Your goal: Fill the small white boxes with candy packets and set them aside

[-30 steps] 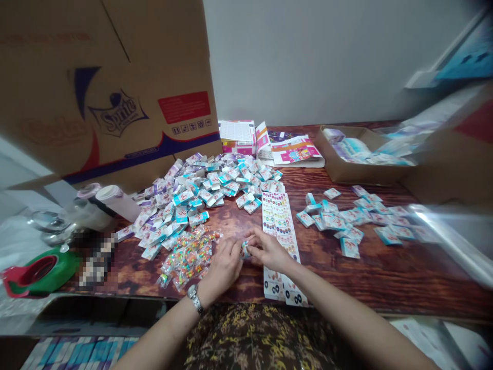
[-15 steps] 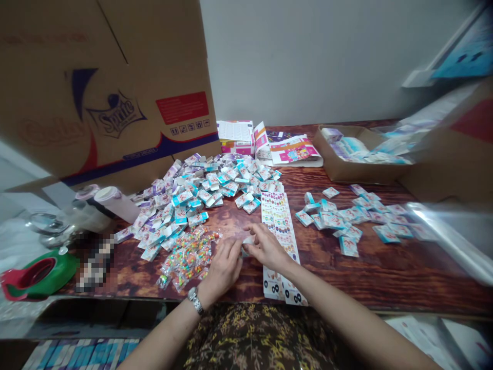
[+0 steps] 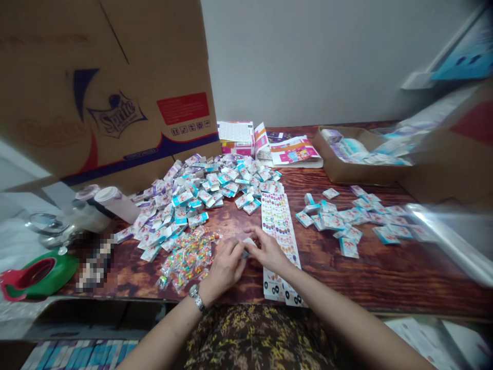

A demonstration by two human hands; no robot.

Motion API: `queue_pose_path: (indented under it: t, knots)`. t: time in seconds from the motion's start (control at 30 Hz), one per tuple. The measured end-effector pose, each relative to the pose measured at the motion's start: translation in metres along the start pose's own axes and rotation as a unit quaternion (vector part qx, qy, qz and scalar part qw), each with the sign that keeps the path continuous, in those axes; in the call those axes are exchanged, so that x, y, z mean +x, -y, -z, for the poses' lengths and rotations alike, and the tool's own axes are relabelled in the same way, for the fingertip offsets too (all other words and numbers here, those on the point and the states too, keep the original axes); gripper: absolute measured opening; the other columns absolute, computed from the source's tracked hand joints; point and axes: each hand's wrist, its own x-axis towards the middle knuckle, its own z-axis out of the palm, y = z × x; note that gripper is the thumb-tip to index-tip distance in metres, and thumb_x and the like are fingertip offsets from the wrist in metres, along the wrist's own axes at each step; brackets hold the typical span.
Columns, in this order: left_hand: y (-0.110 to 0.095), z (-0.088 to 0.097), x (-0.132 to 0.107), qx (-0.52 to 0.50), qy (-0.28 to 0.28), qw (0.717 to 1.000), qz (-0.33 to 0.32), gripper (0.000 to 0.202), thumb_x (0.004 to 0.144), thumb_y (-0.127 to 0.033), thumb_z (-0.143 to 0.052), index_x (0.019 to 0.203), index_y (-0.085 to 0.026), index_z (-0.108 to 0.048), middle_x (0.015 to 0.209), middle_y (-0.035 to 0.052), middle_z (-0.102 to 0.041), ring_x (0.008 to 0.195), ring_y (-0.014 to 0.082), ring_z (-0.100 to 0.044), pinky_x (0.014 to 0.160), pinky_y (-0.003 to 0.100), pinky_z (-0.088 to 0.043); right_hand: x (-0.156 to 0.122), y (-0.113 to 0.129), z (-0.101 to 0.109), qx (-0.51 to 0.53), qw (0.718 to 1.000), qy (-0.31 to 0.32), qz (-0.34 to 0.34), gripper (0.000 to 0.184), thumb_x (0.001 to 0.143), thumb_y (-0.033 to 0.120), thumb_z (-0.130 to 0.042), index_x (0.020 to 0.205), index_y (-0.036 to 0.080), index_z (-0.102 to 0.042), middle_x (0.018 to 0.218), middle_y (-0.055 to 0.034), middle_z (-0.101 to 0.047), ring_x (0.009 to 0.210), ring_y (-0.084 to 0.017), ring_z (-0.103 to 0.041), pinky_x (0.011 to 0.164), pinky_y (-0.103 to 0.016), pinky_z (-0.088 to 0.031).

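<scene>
Small white-and-teal packet (image 3: 248,243) sits pinched at the fingertips of both your hands, just above the bench (image 3: 404,270) and near its front edge. Your left hand (image 3: 225,268), with a wristwatch (image 3: 196,298) on its wrist, curls in from one side, and your right hand (image 3: 268,252) closes on the packet from the other; your fingers hide most of it. Just beside your left hand lie clear pouches of multicoloured pieces (image 3: 188,259). Just beside your right hand runs a long printed sheet (image 3: 278,231) with rows of round designs, your right forearm crossing its near end. Beyond them, a large heap of similar packets (image 3: 200,192) spreads across the bench, and a looser scatter of packets (image 3: 339,221) lies off to your right. Farther back, a shallow cardboard tray (image 3: 331,172) holds more packets, with printed cards (image 3: 295,151) beside it near the wall. Off to your left stand a Sprite carton (image 3: 108,103), a white-capped bottle (image 3: 117,204) and a green tape roll (image 3: 50,275).
</scene>
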Motion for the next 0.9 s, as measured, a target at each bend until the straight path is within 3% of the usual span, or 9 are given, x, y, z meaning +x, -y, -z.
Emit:
queue_pose_path:
  t: [0.1, 0.2, 0.3, 0.4, 0.6, 0.77, 0.9]
  knots:
    - [0.0, 0.0, 0.001, 0.004, -0.003, 1.0, 0.011, 0.037, 0.083, -0.011, -0.044, 0.119, -0.019, -0.042, 0.108, 0.011, -0.051, 0.105, 0.025, -0.049, 0.09, 0.043, -0.044, 0.0, -0.002, -0.001, 0.09, 0.995, 0.013, -0.026, 0.032, 0.081, 0.033, -0.055, 0.112, 0.023, -0.049, 0.078, 0.0011, -0.053, 0.069, -0.014, -0.052, 0.062, -0.025, -0.042]
    - [0.0, 0.002, 0.003, 0.01, -0.008, 1.0, 0.027, 0.03, 0.082, -0.012, -0.045, 0.111, -0.02, -0.047, 0.097, 0.0083, -0.052, 0.093, 0.0231, -0.052, 0.084, 0.041, -0.046, -0.006, 0.001, 0.006, 0.123, 0.992, 0.011, 0.001, 0.025, 0.086, 0.034, -0.049, 0.109, 0.023, -0.05, 0.09, -0.0026, -0.055, 0.081, -0.016, -0.055, 0.069, -0.027, -0.045]
    - [0.0, 0.004, 0.005, -0.001, -0.013, 0.999, 0.04, 0.028, 0.081, -0.012, -0.046, 0.108, -0.02, -0.048, 0.094, 0.0071, -0.052, 0.089, 0.0219, -0.052, 0.081, 0.037, -0.046, -0.015, 0.006, 0.014, 0.019, 0.997, 0.002, 0.077, 0.013, 0.086, 0.028, -0.049, 0.096, 0.023, -0.056, 0.097, -0.0054, -0.055, 0.086, -0.018, -0.054, 0.072, -0.029, -0.045]
    - [-0.003, 0.004, 0.005, -0.018, -0.02, 0.999, 0.043, 0.031, 0.081, -0.013, -0.047, 0.111, -0.019, -0.047, 0.094, 0.0075, -0.053, 0.088, 0.022, -0.052, 0.078, 0.036, -0.047, -0.019, 0.01, 0.014, -0.08, 0.99, -0.02, 0.112, 0.01, 0.085, 0.023, -0.049, 0.088, 0.022, -0.059, 0.089, -0.0056, -0.056, 0.082, -0.019, -0.055, 0.072, -0.03, -0.044]
    - [-0.004, -0.002, 0.003, -0.031, -0.027, 0.999, 0.014, 0.042, 0.079, -0.01, -0.047, 0.12, -0.02, -0.042, 0.104, 0.0099, -0.054, 0.098, 0.0237, -0.053, 0.084, 0.038, -0.047, -0.019, 0.018, -0.001, -0.056, 0.993, -0.088, 0.062, 0.024, 0.084, 0.023, -0.052, 0.108, 0.023, -0.055, 0.093, -0.0047, -0.063, 0.083, -0.02, -0.06, 0.075, -0.031, -0.046]
    - [-0.002, -0.001, 0.003, -0.003, -0.031, 0.999, 0.025, 0.04, 0.079, -0.008, -0.044, 0.118, -0.017, -0.043, 0.105, 0.0115, -0.054, 0.102, 0.0249, -0.052, 0.089, 0.042, -0.046, -0.022, 0.018, -0.008, 0.054, 0.997, -0.056, 0.006, 0.021, 0.087, 0.034, -0.051, 0.098, 0.023, -0.065, 0.089, -0.0041, -0.066, 0.082, -0.02, -0.061, 0.073, -0.031, -0.049]
    - [-0.001, -0.004, 0.0, 0.014, -0.045, 0.999, 0.023, 0.043, 0.079, -0.009, -0.044, 0.122, -0.015, -0.04, 0.109, 0.0125, -0.055, 0.105, 0.0247, -0.052, 0.093, 0.044, -0.044, -0.018, 0.012, -0.015, 0.139, 0.987, -0.082, -0.025, 0.021, 0.081, 0.034, -0.059, 0.094, 0.019, -0.065, 0.086, -0.004, -0.067, 0.079, -0.019, -0.062, 0.071, -0.031, -0.051]
